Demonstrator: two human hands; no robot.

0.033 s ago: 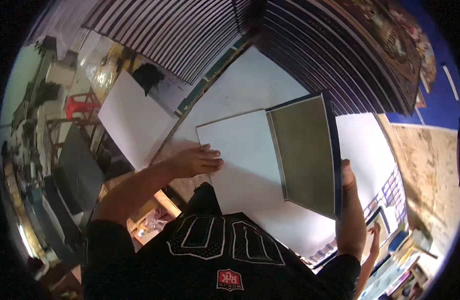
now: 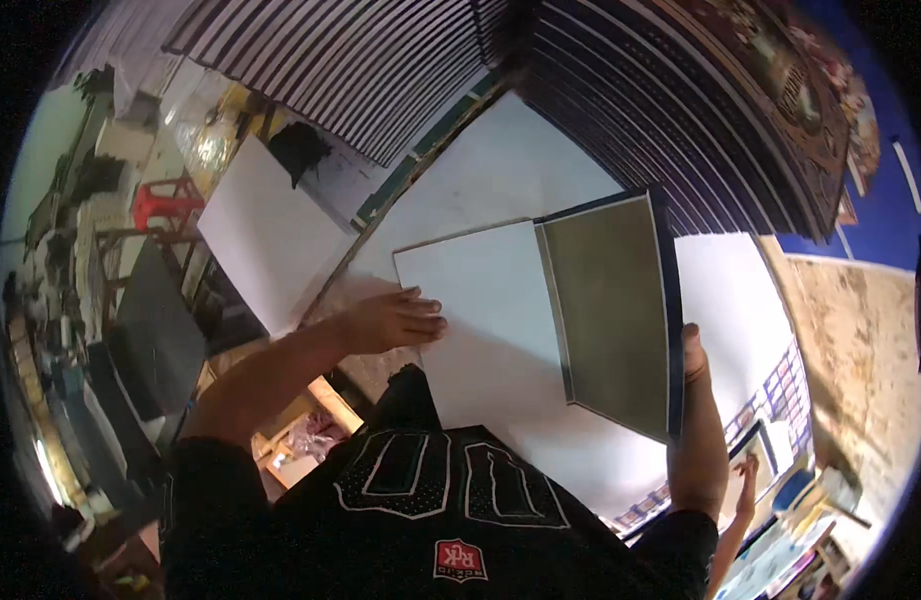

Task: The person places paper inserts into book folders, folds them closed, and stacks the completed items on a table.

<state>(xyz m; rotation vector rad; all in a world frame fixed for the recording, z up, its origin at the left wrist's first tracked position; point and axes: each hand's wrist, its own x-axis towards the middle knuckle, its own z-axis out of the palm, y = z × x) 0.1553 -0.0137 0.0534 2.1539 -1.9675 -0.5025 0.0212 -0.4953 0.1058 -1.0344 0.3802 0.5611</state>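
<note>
An opened hardback book cover or folder (image 2: 616, 300) lies before me on a white work surface (image 2: 511, 150). Its left part is a white panel (image 2: 491, 290); the right part, grey-brown with a dark blue border, tilts up from the fold. My left hand (image 2: 393, 320) rests flat on the white panel's left edge, fingers stretched out. With my right hand (image 2: 694, 360) I grip the raised outer edge of the grey-brown part, the thumb showing on the edge and the other fingers hidden behind it.
Tall stacks of dark, pale-edged covers stand at the back left (image 2: 321, 70) and back right (image 2: 661, 110). A white board (image 2: 271, 235) is to the left, with a red plastic stool (image 2: 168, 203) beyond. Another person's hand (image 2: 747, 475) shows at the lower right.
</note>
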